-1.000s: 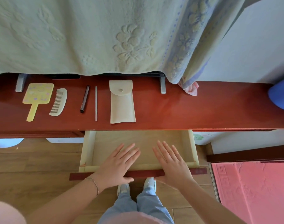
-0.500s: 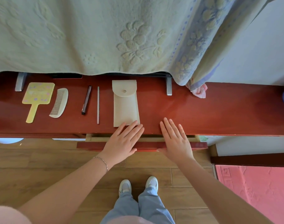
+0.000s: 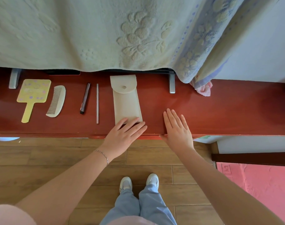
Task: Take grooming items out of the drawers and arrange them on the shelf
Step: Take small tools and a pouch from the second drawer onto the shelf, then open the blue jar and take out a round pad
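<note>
Both hands are held flat with the fingers straight, and nothing is grasped by either. The left hand is laid over the front edge of the red wooden shelf, its fingertips overlapping the near end of the cream pouch. The right hand is placed just beside it, fingers spread above bare wood, with the palm at the shelf's front edge. The drawer front is seen as a thin red strip flush under that edge, between and beside the two wrists. A thin bracelet is worn on the left wrist.

Five grooming items are counted on the shelf, laid in a row and kept apart from one another. From the hands leftward they are: one cream pouch with a rounded flap and a single snap; one thin grey stick; one dark pen-like tube, slightly tilted; one pale comb with fine teeth and a curved back; and one yellow hand mirror, seen from the back, dotted with lilac spots, its handle pointed toward the shelf's front.

Behind the row, a pale green embossed towel is hung over the back of the shelf. Two white shoes are seen on the wooden floor below.
</note>
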Demonstrator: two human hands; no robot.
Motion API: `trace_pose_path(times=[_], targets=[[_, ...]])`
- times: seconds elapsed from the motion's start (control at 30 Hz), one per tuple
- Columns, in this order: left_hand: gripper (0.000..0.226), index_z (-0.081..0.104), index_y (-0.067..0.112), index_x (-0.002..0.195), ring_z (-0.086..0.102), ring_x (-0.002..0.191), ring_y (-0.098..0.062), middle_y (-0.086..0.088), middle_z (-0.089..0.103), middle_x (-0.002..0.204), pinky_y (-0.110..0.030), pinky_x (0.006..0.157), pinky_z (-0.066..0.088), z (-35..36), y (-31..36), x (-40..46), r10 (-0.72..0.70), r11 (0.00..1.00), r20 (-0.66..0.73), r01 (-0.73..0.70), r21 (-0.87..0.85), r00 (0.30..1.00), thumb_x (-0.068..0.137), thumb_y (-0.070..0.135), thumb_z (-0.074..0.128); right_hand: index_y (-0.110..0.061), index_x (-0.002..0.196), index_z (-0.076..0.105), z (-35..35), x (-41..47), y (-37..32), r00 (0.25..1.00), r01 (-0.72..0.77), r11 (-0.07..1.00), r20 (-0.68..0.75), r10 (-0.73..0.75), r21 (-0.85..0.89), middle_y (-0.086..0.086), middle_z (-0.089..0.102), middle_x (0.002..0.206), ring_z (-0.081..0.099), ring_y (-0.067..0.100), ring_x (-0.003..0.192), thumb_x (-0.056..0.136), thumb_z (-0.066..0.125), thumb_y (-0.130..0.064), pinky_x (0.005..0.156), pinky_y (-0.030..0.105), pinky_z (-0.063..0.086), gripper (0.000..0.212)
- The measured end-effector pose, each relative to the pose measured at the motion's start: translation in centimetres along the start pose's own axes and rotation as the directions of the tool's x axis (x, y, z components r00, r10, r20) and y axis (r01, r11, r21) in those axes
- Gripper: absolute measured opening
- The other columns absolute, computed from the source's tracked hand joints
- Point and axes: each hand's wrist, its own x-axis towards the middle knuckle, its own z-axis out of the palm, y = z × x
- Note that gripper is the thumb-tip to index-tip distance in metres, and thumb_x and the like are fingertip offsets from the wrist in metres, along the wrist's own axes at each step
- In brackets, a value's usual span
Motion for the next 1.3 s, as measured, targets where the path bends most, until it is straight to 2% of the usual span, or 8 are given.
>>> trace_pose_path(times=[0.2, 0.43, 0.57, 0.7, 0.97, 1.1, 1.23, 1.3], targets=[[0.054, 0.042, 0.011, 0.135, 0.037, 0.133, -0.021, -0.004, 0.048, 0.139, -0.046, 0.11, 0.026, -1.5, 1.1, 0.7, -0.042, 0.994, 0.017, 0.044, -0.101, 0.999, 0.084, 0.023, 0.054, -0.004, 0.14, 0.036, -1.1, -1.4, 0.1, 1.0, -0.012, 1.0, -0.021, 0.012, 0.029, 0.012, 0.039, 0.146, 0.034, 0.027, 0.136, 0.071, 0.073, -0.043, 0.111, 0.044, 0.023, 0.088], [0.055, 0.046, 0.011, 0.134, 0.039, 0.132, -0.019, -0.004, 0.049, 0.138, -0.044, 0.109, 0.031, -4.7, 3.9, 5.8, 0.068, 0.972, -0.048, -0.077, -0.221, 0.997, 0.082, 0.029, 0.054, -0.005, 0.141, 0.034, -2.5, -9.3, 4.5, 0.965, -0.26, 0.963, 0.02, 0.26, 0.062, 0.011, 0.038, 0.147, 0.034, 0.026, 0.136, 0.075, 0.07, -0.027, 0.11, 0.044, 0.026, 0.078], [0.057, 0.045, 0.012, 0.135, 0.038, 0.132, -0.018, -0.003, 0.048, 0.139, -0.04, 0.11, 0.028, -5.9, 6.9, 9.5, 0.183, 0.951, -0.035, -0.186, -0.248, 0.982, 0.082, 0.035, 0.049, -0.003, 0.135, 0.044, -4.0, -15.1, 8.1, 0.892, -0.451, 0.892, 0.056, 0.449, 0.036, 0.013, 0.049, 0.139, 0.045, 0.029, 0.129, 0.062, 0.078, -0.028, 0.109, 0.044, 0.03, 0.084], [0.057, 0.047, 0.013, 0.131, 0.044, 0.128, -0.017, -0.002, 0.053, 0.134, -0.037, 0.106, 0.03, -7.3, 10.8, 13.1, 0.283, 0.92, -0.037, -0.282, -0.273, 0.958, 0.081, 0.039, 0.044, -0.006, 0.137, 0.042, -5.4, -20.8, 11.1, 0.787, -0.613, 0.79, 0.11, 0.607, 0.024, 0.01, 0.046, 0.141, 0.041, 0.027, 0.132, 0.063, 0.079, -0.03, 0.112, 0.035, 0.005, 0.086], [0.059, 0.051, 0.013, 0.13, 0.045, 0.126, -0.016, 0.0, 0.056, 0.131, -0.035, 0.106, 0.027, -9.1, 17.3, 17.9, 0.398, 0.891, -0.014, -0.39, -0.232, 0.917, 0.081, 0.043, 0.038, -0.007, 0.133, 0.048, -6.0, -28.0, 15.6, 0.636, -0.769, 0.637, 0.147, 0.757, 0.05, 0.011, 0.05, 0.138, 0.045, 0.027, 0.129, 0.056, 0.082, -0.029, 0.109, 0.032, 0.003, 0.087], [0.058, 0.051, 0.014, 0.129, 0.047, 0.126, -0.016, 0.001, 0.057, 0.13, -0.037, 0.104, 0.035, -10.1, 19.5, 19.7, 0.407, 0.888, -0.019, -0.4, -0.225, 0.913, 0.08, 0.042, 0.038, -0.008, 0.132, 0.05, -5.7, -29.2, 17.8, 0.645, -0.764, 0.643, 0.125, 0.754, 0.061, 0.009, 0.052, 0.136, 0.048, 0.026, 0.127, 0.053, 0.082, -0.031, 0.11, 0.033, 0.007, 0.088], [0.057, 0.053, 0.013, 0.128, 0.05, 0.123, -0.016, 0.0, 0.058, 0.127, -0.038, 0.102, 0.04, -11.5, 21.1, 22.2, 0.393, 0.893, -0.07, -0.399, -0.206, 0.917, 0.08, 0.041, 0.039, -0.011, 0.132, 0.051, -5.9, -29.2, 20.8, 0.664, -0.747, 0.663, 0.104, 0.74, 0.054, 0.006, 0.052, 0.137, 0.047, 0.023, 0.128, 0.059, 0.081, -0.041, 0.11, 0.04, 0.028, 0.084], [0.057, 0.053, 0.013, 0.127, 0.051, 0.122, -0.017, 0.0, 0.059, 0.126, -0.039, 0.099, 0.044, -12.2, 21.9, 23.5, 0.374, 0.899, -0.085, -0.384, -0.209, 0.923, 0.08, 0.041, 0.039, -0.012, 0.143, 0.033, -6.8, -29.0, 22.6, 0.686, -0.727, 0.681, 0.102, 0.72, 0.086, 0.006, 0.035, 0.149, 0.028, 0.023, 0.139, 0.077, 0.068, -0.042, 0.113, 0.039, 0.016, 0.08]])
